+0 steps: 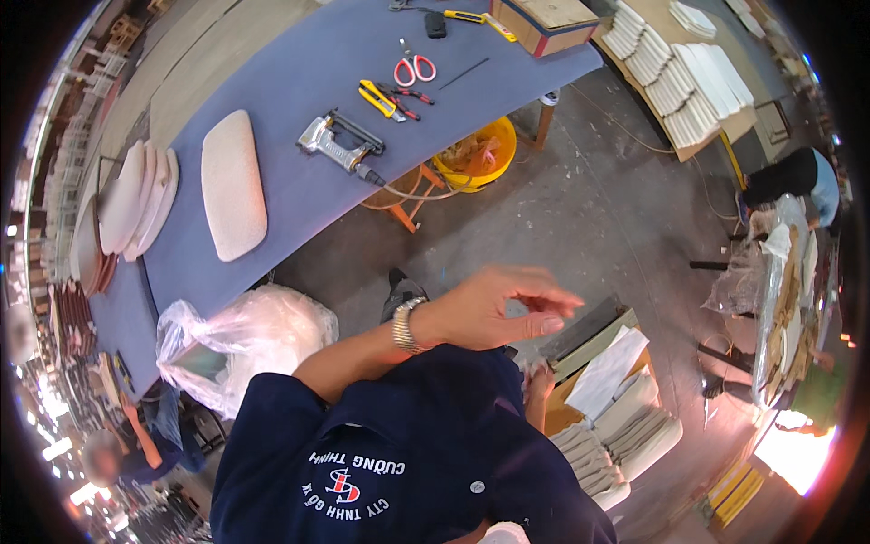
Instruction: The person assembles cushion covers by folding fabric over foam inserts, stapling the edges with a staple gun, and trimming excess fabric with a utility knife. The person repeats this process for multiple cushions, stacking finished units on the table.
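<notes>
Across the front of my body reaches my left arm, with a gold-coloured watch [407, 326] on the wrist. My left hand [512, 306] is in the air with its fingers loosely curved, a gap between thumb and fingers, and nothing in it. Only part of my right hand [538, 381] shows, low beside my dark blue shirt; its fingers are hidden. Nearest to it is a cardboard box [564, 415] holding stacked pale padded panels [625, 426] and a white sheet [605, 370]. I cannot make out whether my right hand touches the box.
A blue-topped table [299, 63] carries a pale padded panel [234, 186], a pneumatic stapler [341, 145], a yellow cutter [381, 100], pliers [403, 98] and red-handled scissors [414, 68]. A yellow bucket [471, 181] stands below. Nearby sit a plastic bag [272, 331] and a co-worker [131, 449].
</notes>
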### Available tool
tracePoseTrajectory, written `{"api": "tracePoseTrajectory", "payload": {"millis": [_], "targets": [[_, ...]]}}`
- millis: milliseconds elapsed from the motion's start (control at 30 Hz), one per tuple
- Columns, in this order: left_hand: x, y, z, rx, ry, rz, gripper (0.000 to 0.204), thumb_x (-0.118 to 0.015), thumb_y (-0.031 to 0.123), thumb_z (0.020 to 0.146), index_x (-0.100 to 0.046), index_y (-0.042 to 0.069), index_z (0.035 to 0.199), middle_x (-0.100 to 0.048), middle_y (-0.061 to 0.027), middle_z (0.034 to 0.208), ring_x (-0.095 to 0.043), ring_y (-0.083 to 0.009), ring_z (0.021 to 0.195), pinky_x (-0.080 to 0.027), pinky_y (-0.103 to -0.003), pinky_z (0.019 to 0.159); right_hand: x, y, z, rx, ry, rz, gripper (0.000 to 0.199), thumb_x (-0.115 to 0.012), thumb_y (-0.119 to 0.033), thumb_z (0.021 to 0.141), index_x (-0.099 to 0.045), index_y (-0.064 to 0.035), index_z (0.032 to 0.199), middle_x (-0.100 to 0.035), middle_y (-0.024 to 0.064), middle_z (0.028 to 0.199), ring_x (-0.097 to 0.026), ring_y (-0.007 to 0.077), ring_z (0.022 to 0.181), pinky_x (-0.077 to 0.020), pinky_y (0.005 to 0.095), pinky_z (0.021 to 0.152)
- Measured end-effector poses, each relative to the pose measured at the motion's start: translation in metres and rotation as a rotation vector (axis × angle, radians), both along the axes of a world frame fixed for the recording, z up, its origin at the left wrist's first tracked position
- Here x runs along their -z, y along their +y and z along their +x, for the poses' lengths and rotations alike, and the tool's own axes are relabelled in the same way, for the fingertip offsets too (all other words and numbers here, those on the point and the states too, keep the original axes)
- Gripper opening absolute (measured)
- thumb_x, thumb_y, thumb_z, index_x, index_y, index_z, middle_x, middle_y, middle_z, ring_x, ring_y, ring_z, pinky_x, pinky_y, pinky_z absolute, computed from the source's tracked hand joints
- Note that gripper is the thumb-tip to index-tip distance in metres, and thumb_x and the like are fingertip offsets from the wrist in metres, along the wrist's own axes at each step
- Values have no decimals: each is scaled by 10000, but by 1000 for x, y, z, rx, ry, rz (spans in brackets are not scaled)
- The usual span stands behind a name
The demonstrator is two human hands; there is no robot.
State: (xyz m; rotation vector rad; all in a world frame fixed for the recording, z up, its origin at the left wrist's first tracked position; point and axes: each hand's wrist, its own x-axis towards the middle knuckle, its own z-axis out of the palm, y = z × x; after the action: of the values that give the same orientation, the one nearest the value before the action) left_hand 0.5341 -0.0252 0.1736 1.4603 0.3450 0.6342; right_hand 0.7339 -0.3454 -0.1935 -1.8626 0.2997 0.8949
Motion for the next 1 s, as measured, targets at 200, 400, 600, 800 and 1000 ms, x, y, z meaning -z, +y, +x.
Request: {"api": "tracePoseTrajectory", "payload": {"millis": [200, 400, 600, 800, 1000], "targets": [[-153, 21, -35, 172, -774, 115, 294, -717, 182, 959, -713, 27, 1208, -735, -110, 1100, -695, -243, 980, -542, -369, 845, 74, -57, 60, -250, 213, -236, 262, -576, -200, 1010, -648, -36, 1201, -654, 99, 900, -655, 222, 737, -568, 320, 599], [-177, -33, -43, -103, -718, 262, 302, -702, 214, 963, -693, 45, 1214, -713, -110, 1106, -661, -250, 1006, -515, -386, 864, 98, 249, 84, -555, 181, 254, 467, -671, -305, 1015, -514, -66, 1384, -614, 92, 1057, -646, 210, 833, -586, 344, 697], [-160, -33, -93, -246, -792, 338, 312, -687, 247, 968, -674, 63, 1220, -692, -109, 1112, -628, -256, 1032, -488, -403, 884, -35, 425, 26, -755, 30, 360, 440, -650, -261, 1032, -509, -83, 1409, -548, 35, 932, -604, 170, 786, -576, 341, 753], [-161, -49, -174, -413, -830, 541, 321, -672, 279, 973, -655, 81, 1225, -671, -108, 1118, -594, -263, 1058, -460, -420, 903, 78, 380, -34, -1141, 69, 112, 201, -633, -251, 1036, -641, -121, 1190, -510, -11, 744, -568, 146, 710, -585, 328, 687], [-170, -73, -299, -580, -778, 734, 331, -656, 311, 977, -636, 98, 1231, -649, -108, 1123, -561, -269, 1084, -433, -437, 922, 75, 320, -149, -1338, 154, -49, 229, -612, -232, 1047, -637, -82, 1218, -581, 16, 843, -598, 135, 777, -575, 299, 706]]}}
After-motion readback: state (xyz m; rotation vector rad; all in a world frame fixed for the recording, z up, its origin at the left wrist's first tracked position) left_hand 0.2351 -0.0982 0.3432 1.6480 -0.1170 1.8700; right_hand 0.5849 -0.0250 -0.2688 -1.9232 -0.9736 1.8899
